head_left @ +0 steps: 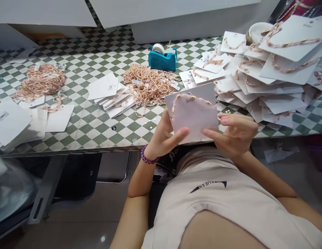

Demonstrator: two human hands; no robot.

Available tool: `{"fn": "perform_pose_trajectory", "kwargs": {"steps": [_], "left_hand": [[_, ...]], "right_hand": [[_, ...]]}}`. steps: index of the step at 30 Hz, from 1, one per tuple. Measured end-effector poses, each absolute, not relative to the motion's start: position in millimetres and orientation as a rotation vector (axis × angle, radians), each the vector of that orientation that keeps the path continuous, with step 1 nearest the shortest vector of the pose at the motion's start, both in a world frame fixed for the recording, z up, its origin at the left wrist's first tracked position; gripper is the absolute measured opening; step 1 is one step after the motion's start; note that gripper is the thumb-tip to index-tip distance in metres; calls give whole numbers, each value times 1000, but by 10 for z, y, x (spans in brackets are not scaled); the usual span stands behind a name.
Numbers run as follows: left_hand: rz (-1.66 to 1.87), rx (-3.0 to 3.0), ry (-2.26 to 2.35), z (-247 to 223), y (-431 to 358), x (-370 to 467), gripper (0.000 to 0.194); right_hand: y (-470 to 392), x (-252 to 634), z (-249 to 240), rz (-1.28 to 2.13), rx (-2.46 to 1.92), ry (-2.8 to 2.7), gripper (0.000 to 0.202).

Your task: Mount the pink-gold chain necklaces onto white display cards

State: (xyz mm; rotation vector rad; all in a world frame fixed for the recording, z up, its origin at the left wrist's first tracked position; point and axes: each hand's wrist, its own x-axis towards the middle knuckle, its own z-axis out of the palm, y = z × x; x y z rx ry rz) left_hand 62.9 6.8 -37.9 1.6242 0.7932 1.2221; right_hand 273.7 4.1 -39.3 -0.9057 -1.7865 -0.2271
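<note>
A white jewelry card (193, 121) with a pink-and-gold beaded necklace (188, 97) across its upper part is held up over the table's front edge. My left hand (167, 136), with a purple bead bracelet (148, 157) at the wrist, grips the card's left side, thumb on the front and fingers behind. At the lower right corner, my right hand (233, 133) has its thumb on the card's face, with its other fingers curled by the right edge. Parts of both hands' fingers are hidden. Beyond the card lies a tangled heap of beaded necklaces (150, 81).
A teal tape dispenser (163, 58) stands behind the heap. Carded necklaces (272, 86) are piled high on the right. Left of center lies a stack of white cards (104, 86); farther left are another necklace heap (43, 81) and more cards (11, 119) on the checkered tablecloth (96, 129).
</note>
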Motion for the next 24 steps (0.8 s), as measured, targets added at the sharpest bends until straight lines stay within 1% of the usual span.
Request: {"fn": "perform_pose_trajectory", "kwargs": {"steps": [1, 2, 3, 4, 6, 7, 9, 11, 14, 19, 21, 24], "left_hand": [[1243, 1677, 790, -383, 50, 625, 56], [1257, 1720, 797, -389, 36, 620, 54], [1260, 1742, 811, -397, 26, 612, 52], [1259, 1744, 829, -406, 21, 603, 49], [1252, 1715, 882, -424, 31, 575, 43], [1240, 1703, 904, -429, 43, 556, 43], [1186, 1704, 883, -421, 74, 514, 45], [1116, 1709, 791, -382, 101, 481, 49], [1038, 1666, 736, -304, 121, 493, 41], [1070, 1670, 929, -346, 128, 652, 33], [1082, 1715, 939, -384, 132, 672, 35], [1131, 1841, 982, -343, 140, 576, 49]], "right_hand": [[40, 2725, -422, -245, -919, -1768, 15], [38, 2714, -452, -249, -902, -1744, 8], [34, 2705, -484, -218, -855, -1713, 8], [28, 2695, -516, -131, -786, -1689, 24], [8, 2677, -571, 199, -661, -1677, 55], [-5, 2668, -592, 414, -639, -1681, 63], [-29, 2654, -617, 796, -673, -1676, 65], [-42, 2643, -617, 973, -780, -1611, 61], [-35, 2619, -567, 986, -981, -1467, 55], [-1, 2577, -429, 989, -1130, -1418, 39], [54, 2634, -374, 939, -1131, -1411, 38], [279, 2979, -234, 823, -1143, -1468, 44]]}}
